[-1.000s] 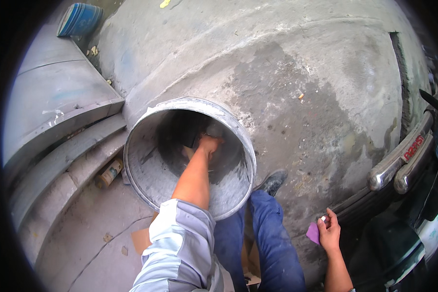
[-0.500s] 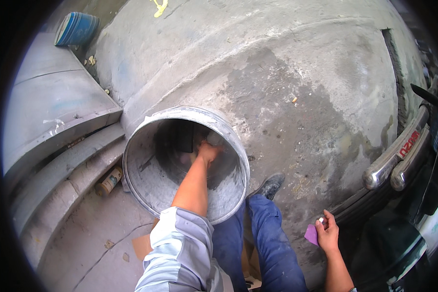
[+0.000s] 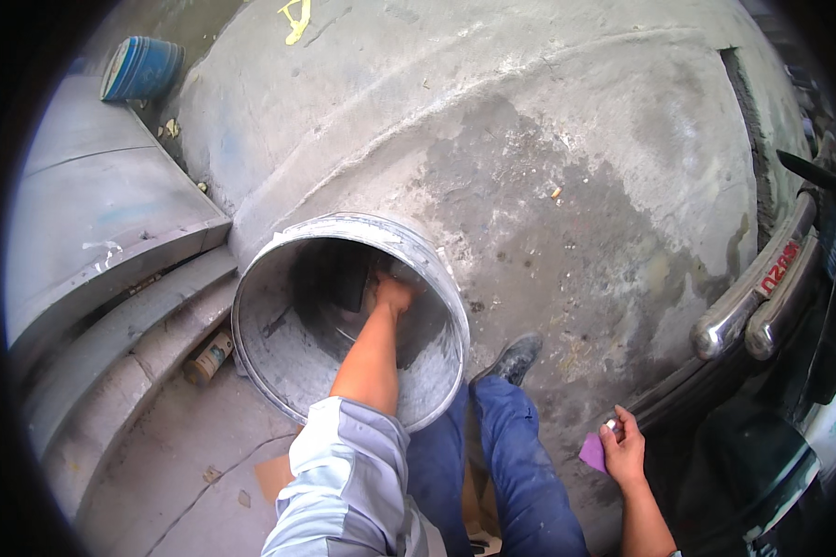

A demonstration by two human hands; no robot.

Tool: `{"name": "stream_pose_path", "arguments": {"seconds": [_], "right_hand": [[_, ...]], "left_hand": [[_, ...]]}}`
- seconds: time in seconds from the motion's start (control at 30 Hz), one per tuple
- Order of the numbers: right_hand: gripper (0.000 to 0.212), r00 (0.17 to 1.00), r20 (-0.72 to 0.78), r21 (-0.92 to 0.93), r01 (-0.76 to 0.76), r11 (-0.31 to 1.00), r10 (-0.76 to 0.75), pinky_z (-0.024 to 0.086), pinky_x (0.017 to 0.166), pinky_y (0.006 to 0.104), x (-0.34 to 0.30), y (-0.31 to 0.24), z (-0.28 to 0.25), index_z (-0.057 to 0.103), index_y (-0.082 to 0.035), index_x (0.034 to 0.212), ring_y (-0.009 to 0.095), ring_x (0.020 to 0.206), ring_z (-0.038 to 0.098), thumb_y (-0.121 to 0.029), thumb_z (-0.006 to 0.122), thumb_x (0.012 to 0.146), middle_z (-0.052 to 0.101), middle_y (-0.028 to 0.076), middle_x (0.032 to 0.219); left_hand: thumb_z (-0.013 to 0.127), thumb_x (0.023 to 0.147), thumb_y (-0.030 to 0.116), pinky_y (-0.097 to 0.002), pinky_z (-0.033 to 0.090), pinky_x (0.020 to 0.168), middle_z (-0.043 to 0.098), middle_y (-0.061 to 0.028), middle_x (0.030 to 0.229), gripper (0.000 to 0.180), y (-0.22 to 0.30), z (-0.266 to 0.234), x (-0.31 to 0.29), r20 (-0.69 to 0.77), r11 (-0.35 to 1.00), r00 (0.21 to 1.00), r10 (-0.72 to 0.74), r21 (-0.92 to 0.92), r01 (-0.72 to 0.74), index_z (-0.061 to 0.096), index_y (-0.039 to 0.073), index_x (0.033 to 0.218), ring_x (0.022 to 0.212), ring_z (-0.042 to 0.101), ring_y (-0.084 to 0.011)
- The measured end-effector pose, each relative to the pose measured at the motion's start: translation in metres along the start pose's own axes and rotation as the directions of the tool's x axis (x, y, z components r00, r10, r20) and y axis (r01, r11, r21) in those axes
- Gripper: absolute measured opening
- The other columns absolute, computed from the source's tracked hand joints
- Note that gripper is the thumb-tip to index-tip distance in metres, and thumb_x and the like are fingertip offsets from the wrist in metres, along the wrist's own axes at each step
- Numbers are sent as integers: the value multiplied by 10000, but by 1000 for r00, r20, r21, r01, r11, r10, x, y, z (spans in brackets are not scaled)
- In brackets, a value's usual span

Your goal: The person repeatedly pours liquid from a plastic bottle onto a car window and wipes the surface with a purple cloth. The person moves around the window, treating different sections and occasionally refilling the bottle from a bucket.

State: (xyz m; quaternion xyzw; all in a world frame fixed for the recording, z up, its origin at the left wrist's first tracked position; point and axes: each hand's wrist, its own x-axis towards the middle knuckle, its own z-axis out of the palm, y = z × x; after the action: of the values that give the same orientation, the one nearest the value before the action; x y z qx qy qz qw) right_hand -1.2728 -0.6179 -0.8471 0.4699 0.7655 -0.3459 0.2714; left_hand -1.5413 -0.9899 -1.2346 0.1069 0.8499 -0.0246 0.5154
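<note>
A large grey metal drum, open at its near end, is tilted toward me beside my legs. My left hand reaches deep inside it, arm over the lower rim. Shadow hides those fingertips, so whether they hold anything cannot be made out. Beside that hand, a dark flat-looking patch or object shows inside the drum. My right hand, off to the right near the vehicle, has its fingers closed on a small purple sheet. A small whitish thing shows at its fingertips; its kind is unclear.
Grey concrete steps rise on the left, with a small cylindrical container lying against them. A blue bucket rests farther back. The vehicle's chrome bumper is at right. Cardboard lies by my legs.
My left hand has shifted slightly within the drum, and a pinkish spot beside it is no longer visible. My right hand keeps hold of the purple sheet, nearly unmoved.
</note>
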Motion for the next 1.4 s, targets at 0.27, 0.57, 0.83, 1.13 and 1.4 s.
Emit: {"name": "stream_pose_path", "arguments": {"seconds": [0.27,0.57,0.83,1.13,1.4], "right_hand": [[521,999,-29,-37,37,999,-38,514,667,268,3,5,0,568,3,1324,99,646,561,-105,739,844,664,107,966],[524,1000,0,-12,15,1000,-15,524,676,284,-1,10,3,575,-4,1319,119,653,575,-114,746,836,678,120,990],[527,999,-1,9,33,999,-33,524,676,284,5,12,0,576,-3,1320,113,654,573,-110,747,833,675,117,993],[533,989,66,99,127,987,-134,522,692,275,-1,-7,-4,573,6,1320,112,666,569,-124,746,833,673,123,1009],[534,983,-135,100,134,986,-120,524,693,281,-49,-41,-46,576,-1,1319,116,667,575,-143,749,834,675,133,1011]], "left_hand": [[595,874,318,-425,559,840,750,-120,975,287,-1,-6,7,-224,997,974,31,82,-13,783,121,964,957,716,-304],[625,862,470,-434,397,1103,517,-270,1402,732,-37,61,50,-232,936,961,-151,-347,63,500,-48,1364,1320,501,-390],[674,820,363,-429,526,962,655,-201,1252,441,-40,26,50,-87,984,991,-102,-155,88,713,63,1140,1158,646,-329],[780,732,420,-404,490,1015,614,-237,1306,787,-137,16,12,-307,938,902,-305,-258,230,521,56,1380,1211,604,-337],[841,699,235,-365,514,913,660,-179,1169,748,33,-138,-139,-308,373,908,-283,-908,-192,504,33,1336,1046,655,-267]]}}
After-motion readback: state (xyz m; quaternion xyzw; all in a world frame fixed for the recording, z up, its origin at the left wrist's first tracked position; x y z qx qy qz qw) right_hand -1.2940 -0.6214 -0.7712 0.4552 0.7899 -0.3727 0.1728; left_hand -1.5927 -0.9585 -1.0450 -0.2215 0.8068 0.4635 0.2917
